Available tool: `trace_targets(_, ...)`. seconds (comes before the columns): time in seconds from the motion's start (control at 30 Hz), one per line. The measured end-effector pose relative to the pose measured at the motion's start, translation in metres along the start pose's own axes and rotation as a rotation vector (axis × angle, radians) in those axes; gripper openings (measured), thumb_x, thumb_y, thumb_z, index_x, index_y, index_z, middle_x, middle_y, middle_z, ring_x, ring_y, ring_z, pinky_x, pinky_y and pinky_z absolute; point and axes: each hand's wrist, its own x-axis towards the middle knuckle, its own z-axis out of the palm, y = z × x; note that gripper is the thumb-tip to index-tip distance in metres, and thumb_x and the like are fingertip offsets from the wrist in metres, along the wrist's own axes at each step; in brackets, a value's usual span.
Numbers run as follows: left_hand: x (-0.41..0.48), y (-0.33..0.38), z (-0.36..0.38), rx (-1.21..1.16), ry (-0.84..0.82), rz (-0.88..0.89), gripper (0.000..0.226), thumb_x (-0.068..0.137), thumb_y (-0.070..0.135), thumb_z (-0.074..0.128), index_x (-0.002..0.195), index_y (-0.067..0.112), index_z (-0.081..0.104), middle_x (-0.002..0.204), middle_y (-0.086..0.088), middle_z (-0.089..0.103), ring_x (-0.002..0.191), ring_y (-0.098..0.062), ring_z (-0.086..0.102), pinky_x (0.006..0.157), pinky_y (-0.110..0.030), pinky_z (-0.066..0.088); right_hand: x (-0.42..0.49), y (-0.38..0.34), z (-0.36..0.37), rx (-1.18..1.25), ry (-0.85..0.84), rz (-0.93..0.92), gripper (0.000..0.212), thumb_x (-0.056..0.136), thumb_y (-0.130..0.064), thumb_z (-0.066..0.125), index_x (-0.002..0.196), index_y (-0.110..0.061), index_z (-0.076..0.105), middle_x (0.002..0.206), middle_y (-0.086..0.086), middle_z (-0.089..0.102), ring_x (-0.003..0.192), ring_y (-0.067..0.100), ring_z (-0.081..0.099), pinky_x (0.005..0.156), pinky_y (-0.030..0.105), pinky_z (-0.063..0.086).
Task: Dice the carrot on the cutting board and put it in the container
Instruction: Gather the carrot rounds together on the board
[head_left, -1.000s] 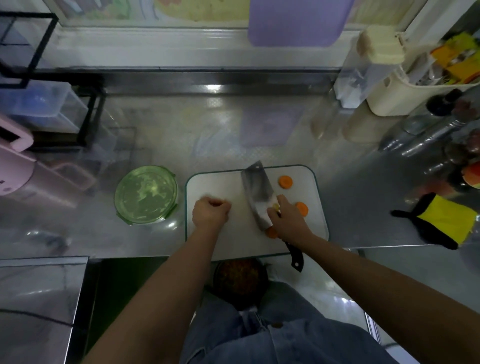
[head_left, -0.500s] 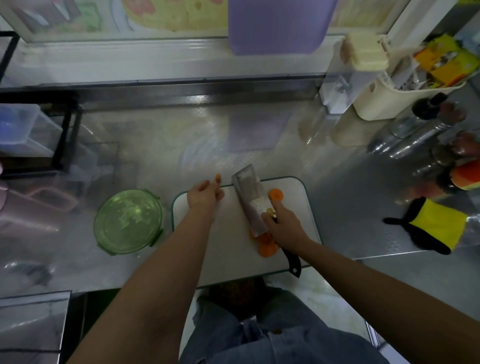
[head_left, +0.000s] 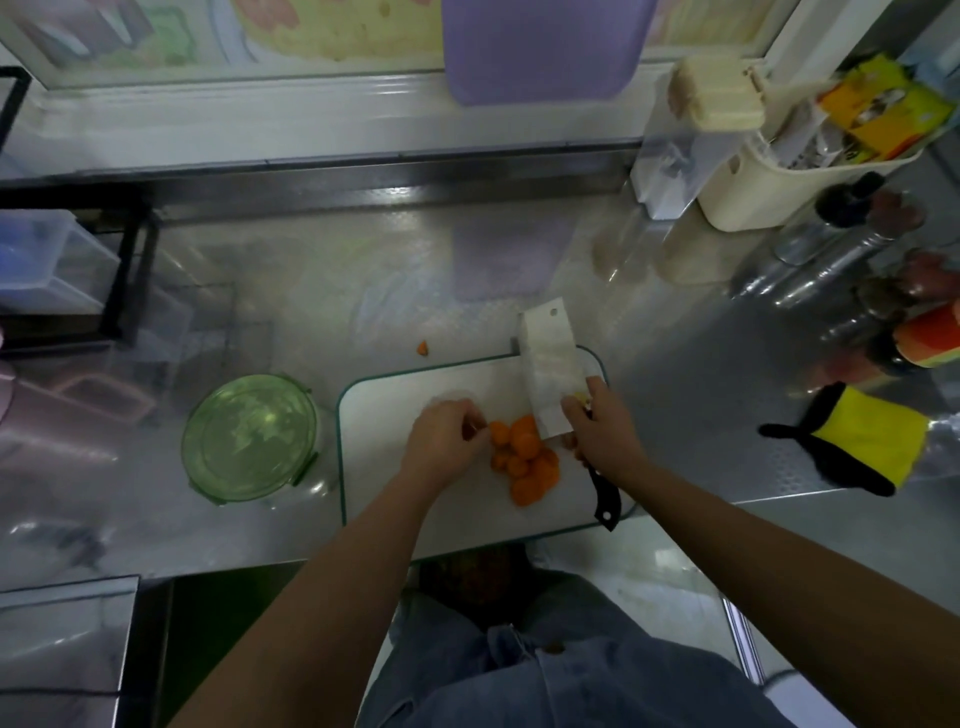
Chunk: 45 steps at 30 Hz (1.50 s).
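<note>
A pile of orange carrot slices (head_left: 525, 460) lies in the middle of the white cutting board (head_left: 384, 415). My left hand (head_left: 444, 439) is at the pile's left side, its curled fingertips pinching the nearest slices. My right hand (head_left: 602, 428) grips the black handle of a cleaver (head_left: 548, 374). The broad blade lies tilted just right of and behind the pile. The round container with a green lid (head_left: 249, 436) stands left of the board, closed. One small carrot bit (head_left: 423, 348) lies on the counter beyond the board.
A yellow and black glove (head_left: 862, 441) lies on the counter at right. Bottles (head_left: 841, 244) and a cream basket (head_left: 769, 182) crowd the back right corner. A black rack with a clear box (head_left: 57, 265) stands at the left. The counter's front edge runs just below the board.
The scattered slices now lie gathered in one pile. My left hand came back from the board's far edge to the pile, leaving a carrot bit on the counter. The cleaver shifted right.
</note>
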Motion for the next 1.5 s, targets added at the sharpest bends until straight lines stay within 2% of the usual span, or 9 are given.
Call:
trace_targets(0.17, -0.01, 0.007, 0.01, 0.087, 0.006, 0.057, 0.027, 0.076, 0.038, 0.069, 0.096, 0.021, 0.063, 0.091, 0.003, 0.059, 0.089, -0.017, 0.059, 0.068, -0.026, 0.04, -0.012, 0.01, -0.008, 0.048, 0.016, 0.06, 0.014, 0.099, -0.019, 0.045, 0.109, -0.01, 0.046, 0.074, 0.012, 0.056, 0.049, 0.016, 0.051, 0.042, 0.027, 0.043)
trace_targets(0.4, -0.018, 0.017, 0.022, 0.103, 0.023, 0.16, 0.064, 0.084, 0.05, 0.062, 0.14, 0.029, 0.043, 0.128, -0.002, 0.043, 0.115, -0.018, 0.049, 0.088, -0.033, 0.047, -0.021, 0.016, -0.019, 0.116, 0.041, 0.089, 0.012, 0.099, -0.02, 0.044, 0.109, -0.013, 0.046, 0.072, 0.006, 0.053, 0.053, 0.015, 0.05, 0.043, 0.025, 0.042)
trace_targets(0.53, -0.013, 0.032, 0.03, 0.185, 0.015, 0.228, 0.062, 0.088, 0.053, 0.055, 0.142, 0.024, 0.043, 0.13, -0.004, 0.041, 0.12, -0.021, 0.04, 0.095, -0.033, 0.04, -0.027, 0.02, -0.024, 0.108, 0.033, 0.093, 0.011, 0.099, -0.021, 0.044, 0.109, -0.016, 0.045, 0.076, 0.005, 0.055, 0.056, 0.015, 0.053, 0.044, 0.026, 0.043)
trace_targets(0.77, -0.004, 0.036, 0.037, 0.261, 0.028, 0.22, 0.054, 0.082, 0.042, 0.066, 0.128, 0.017, 0.053, 0.126, -0.008, 0.044, 0.115, -0.025, 0.04, 0.095, -0.033, 0.035, -0.027, 0.028, -0.031, 0.098, 0.022, 0.103, 0.012, 0.099, -0.022, 0.045, 0.109, -0.016, 0.046, 0.077, 0.007, 0.056, 0.054, 0.015, 0.052, 0.043, 0.024, 0.042)
trace_targets(0.97, -0.004, 0.035, 0.035, 0.202, 0.074, 0.208, 0.059, 0.082, 0.052, 0.064, 0.13, 0.019, 0.053, 0.124, -0.006, 0.046, 0.116, -0.024, 0.042, 0.098, -0.033, 0.034, -0.023, 0.036, -0.04, -0.264, 0.195, -0.047, 0.013, 0.098, -0.026, 0.044, 0.101, -0.014, 0.048, 0.077, 0.006, 0.056, 0.066, 0.023, 0.055, 0.055, 0.029, 0.038)
trace_targets(1.13, -0.015, 0.018, 0.031, 0.261, 0.238, 0.129, 0.053, 0.088, 0.053, 0.049, 0.123, 0.015, 0.059, 0.124, -0.011, 0.052, 0.118, -0.03, 0.046, 0.095, -0.042, 0.038, -0.033, 0.033, -0.04, -0.65, 0.117, -0.139, 0.022, 0.099, -0.028, 0.039, 0.114, -0.012, 0.044, 0.068, 0.002, 0.051, 0.061, 0.028, 0.057, 0.053, 0.031, 0.04)
trace_targets(1.23, -0.028, 0.0, 0.027, 0.252, 0.333, 0.052, 0.059, 0.089, 0.053, 0.032, 0.116, 0.012, 0.064, 0.124, -0.016, 0.056, 0.116, -0.035, 0.05, 0.095, -0.046, 0.042, -0.041, 0.029, -0.031, -0.705, 0.085, -0.158, 0.018, 0.098, -0.026, 0.039, 0.112, -0.014, 0.043, 0.062, -0.004, 0.046, 0.055, 0.021, 0.05, 0.051, 0.029, 0.038)
trace_targets(1.37, -0.046, -0.029, 0.022, 0.347, 0.317, -0.019, 0.054, 0.088, 0.045, 0.033, 0.12, 0.012, 0.062, 0.129, -0.023, 0.053, 0.12, -0.041, 0.048, 0.1, -0.058, 0.037, -0.05, 0.02, -0.011, -0.747, 0.061, -0.194, 0.016, 0.096, -0.023, 0.041, 0.11, -0.016, 0.042, 0.067, 0.0, 0.049, 0.059, 0.023, 0.054, 0.052, 0.03, 0.039)
trace_targets(1.5, -0.065, -0.049, 0.017, 0.393, 0.184, -0.093, 0.058, 0.092, 0.05, 0.034, 0.143, 0.022, 0.041, 0.152, -0.02, 0.027, 0.14, -0.04, 0.021, 0.109, -0.063, 0.016, -0.059, 0.01, 0.016, -0.743, 0.026, -0.185, 0.028, 0.096, -0.023, 0.04, 0.122, -0.015, 0.039, 0.072, 0.005, 0.053, 0.063, 0.026, 0.054, 0.055, 0.031, 0.038)
